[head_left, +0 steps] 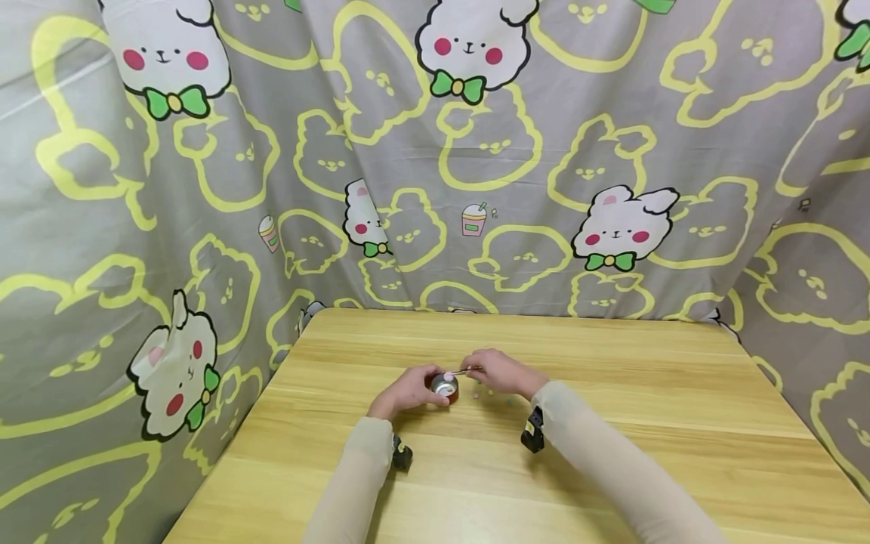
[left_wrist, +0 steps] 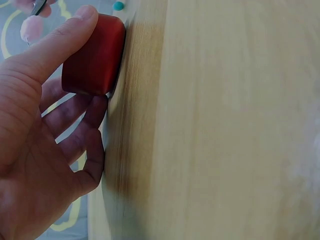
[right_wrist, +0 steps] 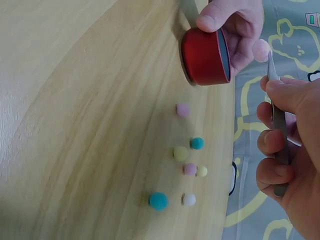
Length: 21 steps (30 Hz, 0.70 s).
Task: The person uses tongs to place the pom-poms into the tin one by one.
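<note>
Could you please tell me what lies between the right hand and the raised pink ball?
Metal tweezers lie between them: the right wrist view shows the right hand gripping the tweezers, whose tips meet the raised pink ball.

Smooth metal cup (right_wrist: 204, 60), metal tweezers (right_wrist: 278, 119), wood-grain tabletop (right_wrist: 100, 110)

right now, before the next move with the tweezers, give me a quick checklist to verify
1. Red tin upright on the table: ok.
2. Tin steadied: ok, the left hand grips it.
3. Tweezers in grip: ok, held by the right hand.
4. Pink ball held: ok, at the tweezers' tip, higher than the tin.
5. Ball centred over the opening: cannot tell.
6. Loose balls off the table: not ok, several lie there, apart from the tin.
</note>
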Tool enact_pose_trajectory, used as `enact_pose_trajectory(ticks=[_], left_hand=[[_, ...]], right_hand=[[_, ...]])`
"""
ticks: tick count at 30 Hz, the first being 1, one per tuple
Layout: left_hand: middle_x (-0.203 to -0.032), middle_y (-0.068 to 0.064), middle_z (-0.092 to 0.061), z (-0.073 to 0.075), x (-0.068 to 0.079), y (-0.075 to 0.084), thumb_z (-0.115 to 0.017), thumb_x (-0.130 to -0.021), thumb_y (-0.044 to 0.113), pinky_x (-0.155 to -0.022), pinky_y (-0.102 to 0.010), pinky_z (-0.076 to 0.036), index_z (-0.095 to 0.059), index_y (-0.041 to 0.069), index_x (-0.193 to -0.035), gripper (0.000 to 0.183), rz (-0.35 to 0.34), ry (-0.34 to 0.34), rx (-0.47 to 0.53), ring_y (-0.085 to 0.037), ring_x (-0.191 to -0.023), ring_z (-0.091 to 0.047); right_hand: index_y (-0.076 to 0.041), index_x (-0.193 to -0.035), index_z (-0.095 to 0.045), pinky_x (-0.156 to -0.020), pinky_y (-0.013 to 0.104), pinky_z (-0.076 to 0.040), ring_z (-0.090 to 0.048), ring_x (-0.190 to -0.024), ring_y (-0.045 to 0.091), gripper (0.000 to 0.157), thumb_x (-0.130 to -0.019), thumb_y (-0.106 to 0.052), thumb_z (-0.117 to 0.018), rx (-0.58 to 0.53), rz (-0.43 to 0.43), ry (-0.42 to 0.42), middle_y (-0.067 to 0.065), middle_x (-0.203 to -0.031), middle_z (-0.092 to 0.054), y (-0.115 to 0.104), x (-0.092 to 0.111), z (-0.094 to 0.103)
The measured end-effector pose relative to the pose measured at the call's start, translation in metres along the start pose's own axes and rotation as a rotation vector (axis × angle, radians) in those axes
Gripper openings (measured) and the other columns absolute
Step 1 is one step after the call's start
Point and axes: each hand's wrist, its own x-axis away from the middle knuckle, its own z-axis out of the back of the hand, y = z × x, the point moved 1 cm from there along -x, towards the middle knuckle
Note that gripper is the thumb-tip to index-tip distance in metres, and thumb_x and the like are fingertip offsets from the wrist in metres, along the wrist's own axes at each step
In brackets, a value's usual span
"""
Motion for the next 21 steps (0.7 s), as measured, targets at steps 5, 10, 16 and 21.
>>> enact_pose_trajectory(ticks=[5, 10, 16, 21], left_hand=[[-0.106, 0.0, -0.062, 0.0, -0.001, -0.001, -0.081, -0.076, 0.023, -0.087, -0.034, -0.043, -0.059, 0.007, -0.12, 0.051, 0.0, -0.001, 0.007, -0.015, -0.097, -0.056], [-0.108, -0.001, -0.062, 0.001, -0.002, -0.001, -0.081, -0.076, 0.024, -0.089, -0.034, -0.042, -0.059, 0.008, -0.121, 0.054, 0.01, 0.002, 0.014, -0.015, -0.099, -0.055], [-0.107, 0.0, -0.062, 0.001, -0.002, -0.001, -0.081, -0.076, 0.024, -0.088, -0.034, -0.043, -0.06, 0.008, -0.119, 0.051, -0.005, 0.0, 0.007, -0.015, -0.098, -0.056], [-0.106, 0.001, -0.062, 0.0, -0.002, -0.002, -0.081, -0.076, 0.025, -0.086, -0.032, -0.044, -0.06, 0.008, -0.119, 0.051, -0.012, -0.002, -0.002, -0.014, -0.097, -0.056]], right_hand=[[-0.003, -0.106, -0.066, -0.069, 0.03, -0.048, -0.057, -0.079, 0.011, 0.017, -0.096, -0.01, -0.055, 0.01, 0.014, -0.007, 0.002, -0.091, -0.062, -0.002, -0.003, -0.004], [-0.005, -0.107, -0.066, -0.074, 0.031, -0.049, -0.059, -0.084, 0.014, 0.016, -0.095, -0.007, -0.056, 0.018, -0.031, -0.034, 0.003, -0.094, -0.062, -0.005, -0.007, -0.008], [-0.007, -0.105, -0.067, -0.078, 0.032, -0.049, -0.06, -0.088, 0.015, 0.015, -0.094, -0.008, -0.057, 0.047, -0.039, -0.04, 0.002, -0.096, -0.063, -0.006, -0.01, -0.011], [-0.007, -0.104, -0.068, -0.08, 0.033, -0.048, -0.06, -0.088, 0.016, 0.014, -0.094, -0.007, -0.058, 0.052, -0.042, -0.039, 0.002, -0.094, -0.063, -0.004, -0.008, -0.013]])
